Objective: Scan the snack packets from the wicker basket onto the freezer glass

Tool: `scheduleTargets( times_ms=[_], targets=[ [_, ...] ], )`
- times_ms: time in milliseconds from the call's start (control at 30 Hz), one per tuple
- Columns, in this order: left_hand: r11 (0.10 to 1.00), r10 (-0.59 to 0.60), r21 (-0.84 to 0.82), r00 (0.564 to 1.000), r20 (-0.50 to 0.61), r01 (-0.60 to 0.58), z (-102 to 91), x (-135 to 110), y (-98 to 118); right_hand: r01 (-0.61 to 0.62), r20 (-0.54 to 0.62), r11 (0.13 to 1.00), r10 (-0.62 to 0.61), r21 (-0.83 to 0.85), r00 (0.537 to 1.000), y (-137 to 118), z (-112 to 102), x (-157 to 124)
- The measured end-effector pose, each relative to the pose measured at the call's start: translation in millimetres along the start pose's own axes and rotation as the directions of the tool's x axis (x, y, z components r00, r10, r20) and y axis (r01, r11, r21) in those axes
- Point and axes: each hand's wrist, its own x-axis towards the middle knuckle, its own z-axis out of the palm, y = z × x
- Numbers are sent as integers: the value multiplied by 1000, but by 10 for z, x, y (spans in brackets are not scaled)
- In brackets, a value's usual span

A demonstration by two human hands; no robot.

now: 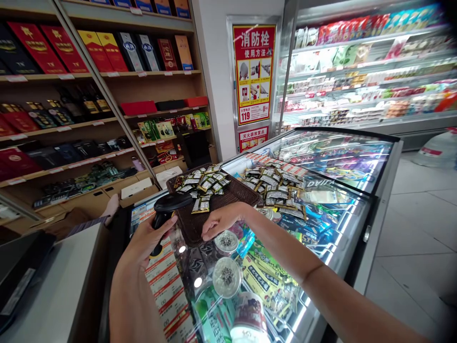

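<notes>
My left hand [144,238] is wrapped round the handle of a black barcode scanner [171,204], its head pointing over the tray's left side. My right hand [224,220] is closed at the near right edge of a brown woven tray [189,221]; its fingers are curled at the rim, and the thumb is mostly hidden. Small gold-and-black snack packets [203,182] lie heaped at the far side of the tray. Another heap of similar packets [276,190] sits beside it on the freezer's glass top [317,228].
Under the glass are ice cream tubs [227,277] and wrapped ices [264,276]. Orange-and-white price labels [169,290] run along the left edge. A counter [71,271] stands at left, shelves of boxed goods [107,50] behind, and a lit chiller [357,71] at right.
</notes>
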Motion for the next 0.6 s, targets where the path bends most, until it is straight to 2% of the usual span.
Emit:
scheduleTargets(
  times_ms=[100,267,367,433,467,500,533,567,600],
  targets=[
    [999,-48,-2,997,58,48,-33,29,-9,8,80,999,-4,-53,997,-105,12,20],
    [999,-36,-32,999,37,37,-20,48,-48,-3,207,994,26,-110,978,-288,86,59],
    [998,-24,-59,1000,8,25,-1,21,-46,-6,321,999,17,-36,947,-363,148,55],
    [996,-39,-82,999,2,39,0,2,-28,-57,347,994,22,91,937,-340,116,-1],
    [994,-49,-94,999,10,50,-3,-5,-17,-95,302,982,42,164,952,-298,70,-44],
    [993,-56,-105,998,20,58,-7,-9,-7,-134,199,964,89,229,976,-238,9,-93],
    [992,-59,-111,998,25,61,-11,-10,1,-168,37,945,165,282,986,-164,-63,-144],
    [992,-57,-113,998,26,60,-13,-10,6,-204,-170,929,265,310,949,-83,-137,-192],
    [993,-53,-108,998,24,55,-13,-7,8,-255,-370,909,373,329,851,-1,-208,-234]
  ],
)
